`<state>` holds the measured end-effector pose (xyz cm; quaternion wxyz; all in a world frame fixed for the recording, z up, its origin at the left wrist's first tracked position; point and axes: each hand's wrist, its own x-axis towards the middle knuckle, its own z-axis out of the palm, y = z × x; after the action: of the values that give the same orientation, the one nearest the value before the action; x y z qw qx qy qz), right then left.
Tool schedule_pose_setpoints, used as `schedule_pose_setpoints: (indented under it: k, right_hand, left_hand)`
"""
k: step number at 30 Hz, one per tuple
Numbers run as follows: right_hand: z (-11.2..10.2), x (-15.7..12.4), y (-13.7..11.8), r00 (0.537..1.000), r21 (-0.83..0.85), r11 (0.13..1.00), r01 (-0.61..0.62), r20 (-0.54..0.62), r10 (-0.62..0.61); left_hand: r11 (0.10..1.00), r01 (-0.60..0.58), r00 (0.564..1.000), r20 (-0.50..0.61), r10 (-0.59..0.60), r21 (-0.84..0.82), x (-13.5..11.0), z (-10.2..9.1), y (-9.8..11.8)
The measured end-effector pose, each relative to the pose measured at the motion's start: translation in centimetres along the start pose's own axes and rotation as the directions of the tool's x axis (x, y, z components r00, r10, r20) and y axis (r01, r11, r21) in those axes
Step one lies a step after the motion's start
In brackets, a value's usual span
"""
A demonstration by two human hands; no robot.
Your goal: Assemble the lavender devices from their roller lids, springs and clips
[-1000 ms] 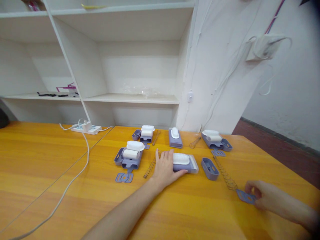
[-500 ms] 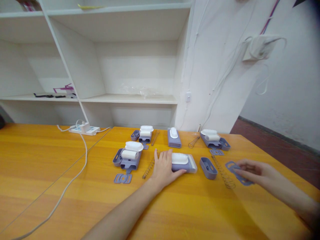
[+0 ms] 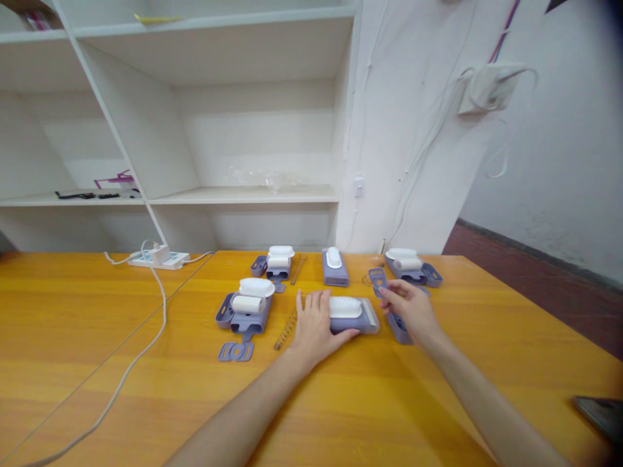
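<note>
My left hand (image 3: 314, 327) is closed on the left end of a purple case (image 3: 348, 324) topped by a white bristle brush (image 3: 345, 307). The thumb runs along the near side, and a clear piece shows at the case's right end. My right hand (image 3: 409, 308) pinches a flat, slotted purple plate (image 3: 378, 279) above the table, just right of the case. Below that hand sits a purple box-shaped cap (image 3: 400, 329), partly covered by it. Left of my left hand lies a coil spring (image 3: 286, 331), part of it hidden by the hand.
Purple cases with white brushes and rollers stand at the left (image 3: 250, 318), back left (image 3: 279, 264) and back right (image 3: 406, 266). Another slotted plate (image 3: 236, 351) lies at the left. A power strip (image 3: 165, 260) trails a white cable (image 3: 163, 311). A dark flat object (image 3: 601, 415) is at right.
My right hand has moved left and away from me with the slotted plate, from the table's right side to beside the case. My left hand stays on the case.
</note>
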<state>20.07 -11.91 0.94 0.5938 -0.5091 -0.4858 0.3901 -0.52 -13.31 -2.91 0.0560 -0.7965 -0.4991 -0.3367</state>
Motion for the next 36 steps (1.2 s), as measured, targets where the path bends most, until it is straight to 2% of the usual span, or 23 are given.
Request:
schedule_pose_setpoints:
  k: [5,10,14,18,24,30,36]
  right_hand:
    - [1.6,-0.9,1.3,0.995,0.004,1.000,-0.030,0.093,0.030]
    - [1.8,-1.0,1.1,0.991,-0.053,0.998,-0.031,0.130,0.038]
    - [1.6,-0.8,1.2,0.993,-0.064,0.998,-0.015,0.117,0.022]
    - [1.5,-0.7,1.5,0.993,-0.017,0.999,-0.033,0.111,0.035]
    - [1.4,-0.7,1.2,0.991,0.135,0.982,-0.135,-0.004,0.137]
    - [1.3,-0.8,0.3,0.976,0.263,0.941,-0.214,0.030,0.214]
    - [1.0,-0.9,-0.4,0.966,0.282,0.924,-0.257,0.042,0.255]
  left_hand:
    - [1.000,-0.005,1.000,-0.019,0.004,-0.007,0.1,0.0,0.1]
    - [1.000,-0.009,0.999,-0.031,0.009,-0.009,0.1,0.1,0.0]
    - [1.000,-0.006,1.000,-0.029,0.006,-0.006,0.0,0.3,-0.1]
    - [1.000,0.001,1.000,-0.021,-0.001,-0.012,0.0,0.4,-0.2]
    - [1.000,0.003,1.000,-0.020,-0.003,-0.020,0.0,0.3,-0.1]
    - [1.000,0.002,1.000,-0.013,-0.002,-0.005,0.0,0.3,-0.1]
    - [1.000,0.002,1.000,-0.009,-0.002,-0.006,0.0,0.4,-0.2]
